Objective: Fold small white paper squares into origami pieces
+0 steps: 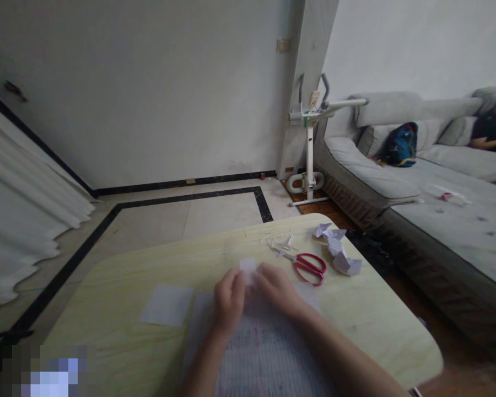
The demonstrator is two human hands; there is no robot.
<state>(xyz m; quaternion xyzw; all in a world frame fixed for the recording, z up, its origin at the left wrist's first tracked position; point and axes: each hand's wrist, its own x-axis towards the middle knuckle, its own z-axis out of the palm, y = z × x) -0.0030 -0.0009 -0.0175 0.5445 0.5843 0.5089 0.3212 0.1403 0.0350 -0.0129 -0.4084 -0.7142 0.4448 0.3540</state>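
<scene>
A small white piece of paper (247,265) is held between my two hands, over a lined sheet with writing (264,353). My left hand (229,296) grips its left side, fingers closed. My right hand (276,286) pinches the right side; its fingertips are partly hidden and a little blurred. Just beyond my right hand lie red-handled scissors (310,268), blades pointing left. A square of white paper (167,305) rests to the left of the lined sheet. Folded paper pieces (338,249) stand at the table's right edge.
Thin paper scraps (287,241) lie near the far edge of the wooden table (380,320). Past it are a white exercise machine (310,143) and a grey sofa (450,215) bearing a blue backpack (403,144). A person (494,129) sits at the far right. A curtain (20,220) hangs left.
</scene>
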